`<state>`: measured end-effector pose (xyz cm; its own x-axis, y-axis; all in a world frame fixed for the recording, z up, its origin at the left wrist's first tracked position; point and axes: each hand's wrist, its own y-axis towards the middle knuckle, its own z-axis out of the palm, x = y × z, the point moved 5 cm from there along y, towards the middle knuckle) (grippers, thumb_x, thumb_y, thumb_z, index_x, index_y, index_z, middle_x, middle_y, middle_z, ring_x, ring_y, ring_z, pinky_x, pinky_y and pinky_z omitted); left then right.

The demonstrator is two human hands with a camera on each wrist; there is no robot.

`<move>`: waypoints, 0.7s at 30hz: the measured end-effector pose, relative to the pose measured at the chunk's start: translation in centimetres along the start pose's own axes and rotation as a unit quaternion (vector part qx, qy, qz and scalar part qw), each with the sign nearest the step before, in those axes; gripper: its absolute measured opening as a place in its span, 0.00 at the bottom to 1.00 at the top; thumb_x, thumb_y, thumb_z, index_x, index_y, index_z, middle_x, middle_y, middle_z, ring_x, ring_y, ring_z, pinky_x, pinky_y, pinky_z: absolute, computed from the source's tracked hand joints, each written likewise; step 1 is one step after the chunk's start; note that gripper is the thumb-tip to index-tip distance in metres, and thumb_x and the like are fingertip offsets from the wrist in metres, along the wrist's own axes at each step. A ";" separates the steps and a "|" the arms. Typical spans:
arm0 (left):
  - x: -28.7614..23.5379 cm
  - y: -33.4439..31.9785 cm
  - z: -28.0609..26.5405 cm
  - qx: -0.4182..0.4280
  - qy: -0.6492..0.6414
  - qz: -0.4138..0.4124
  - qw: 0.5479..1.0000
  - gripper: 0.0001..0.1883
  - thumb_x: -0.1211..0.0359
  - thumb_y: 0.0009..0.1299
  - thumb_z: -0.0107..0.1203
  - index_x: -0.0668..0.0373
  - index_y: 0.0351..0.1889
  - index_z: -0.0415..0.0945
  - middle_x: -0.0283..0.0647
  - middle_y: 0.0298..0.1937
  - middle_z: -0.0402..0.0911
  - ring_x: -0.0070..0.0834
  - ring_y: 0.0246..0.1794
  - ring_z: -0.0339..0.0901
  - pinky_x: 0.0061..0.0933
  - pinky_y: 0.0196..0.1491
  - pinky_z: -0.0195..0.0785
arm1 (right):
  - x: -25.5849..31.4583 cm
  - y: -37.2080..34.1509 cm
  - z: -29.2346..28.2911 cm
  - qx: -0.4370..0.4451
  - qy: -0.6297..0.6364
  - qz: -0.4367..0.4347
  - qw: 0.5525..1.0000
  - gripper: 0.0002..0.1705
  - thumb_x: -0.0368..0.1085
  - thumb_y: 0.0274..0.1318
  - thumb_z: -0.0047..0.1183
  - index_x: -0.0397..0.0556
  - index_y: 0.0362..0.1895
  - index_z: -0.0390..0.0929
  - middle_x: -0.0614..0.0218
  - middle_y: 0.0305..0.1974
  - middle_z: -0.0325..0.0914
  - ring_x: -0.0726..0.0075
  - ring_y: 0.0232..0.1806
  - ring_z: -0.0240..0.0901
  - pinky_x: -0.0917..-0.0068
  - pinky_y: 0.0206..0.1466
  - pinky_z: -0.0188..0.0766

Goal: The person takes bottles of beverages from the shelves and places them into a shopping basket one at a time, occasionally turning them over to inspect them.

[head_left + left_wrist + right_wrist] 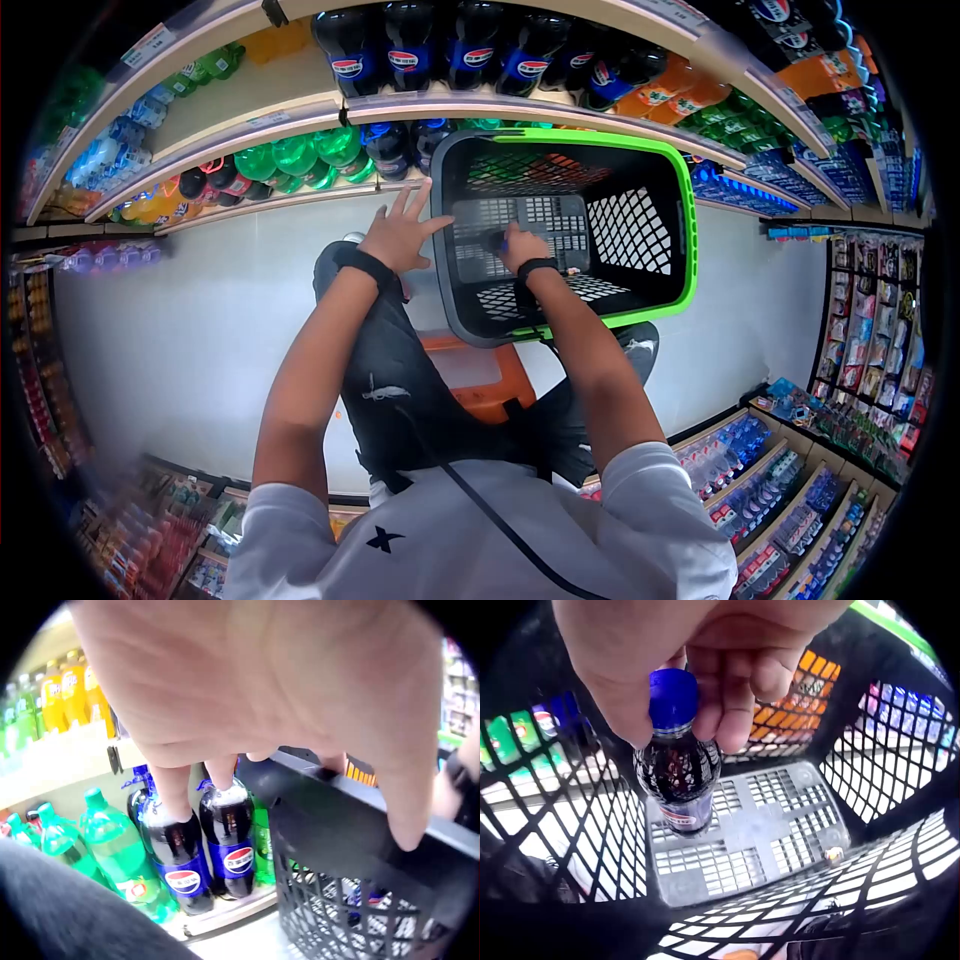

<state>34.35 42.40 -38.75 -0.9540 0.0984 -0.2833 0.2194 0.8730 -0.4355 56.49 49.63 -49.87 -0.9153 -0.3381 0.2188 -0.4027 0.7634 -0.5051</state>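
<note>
My right hand [527, 248] reaches down inside a black shopping basket [445, 270] with a bright green rim section. In the right wrist view its thumb and fingers pinch a small cola bottle [679, 769] by the blue cap and neck. The bottle is dark, with a Pepsi-style label, and hangs upright close over the grey slotted basket floor [757, 825]. My left hand [400, 240] is spread at the basket's left rim, palm down, the thumb overlapping the rim. In the left wrist view its fingers extend in front of large cola bottles [229, 840], holding nothing.
Shelves of soda bottles [470, 50] run along the front. Green soda bottles [112, 840] stand on the lower shelf beside the cola. An orange stool [480, 380] is between the person's legs. A small light-coloured item [834, 856] lies in the basket. More stocked shelves [780, 490] stand behind.
</note>
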 end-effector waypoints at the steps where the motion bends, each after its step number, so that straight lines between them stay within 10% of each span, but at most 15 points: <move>1: 0.2 0.3 0.5 0.009 -0.004 -0.001 1.000 0.44 0.56 0.53 0.72 0.31 0.70 0.64 0.43 0.82 0.30 0.51 0.79 0.44 0.62 0.69 0.56 | -0.6 1.5 1.5 0.017 -0.014 0.037 0.999 0.27 0.45 0.53 0.62 0.46 0.52 0.69 0.49 0.40 0.83 0.41 0.45 0.81 0.52 0.48 0.78; 9: -0.7 -0.6 1.0 -0.023 -0.061 -0.014 0.998 0.40 0.55 0.56 0.71 0.36 0.69 0.66 0.51 0.81 0.34 0.52 0.76 0.53 0.59 0.67 0.62 | -2.9 5.7 11.3 0.102 0.010 0.140 0.985 0.27 0.49 0.54 0.58 0.50 0.54 0.70 0.49 0.48 0.81 0.44 0.53 0.79 0.53 0.56 0.75; 21: -0.8 -0.1 1.8 -0.048 -0.082 0.000 0.995 0.39 0.51 0.58 0.68 0.36 0.69 0.67 0.54 0.80 0.36 0.44 0.74 0.59 0.53 0.62 0.65 | -0.2 1.2 2.7 0.010 0.047 0.086 0.995 0.26 0.50 0.53 0.59 0.51 0.53 0.74 0.50 0.48 0.82 0.41 0.49 0.79 0.52 0.54 0.74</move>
<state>35.45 41.37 -40.04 -0.9060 0.0253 -0.4226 0.1905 0.9158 -0.3536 56.22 49.13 -52.73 -0.9672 -0.1506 0.2045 -0.2415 0.7943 -0.5575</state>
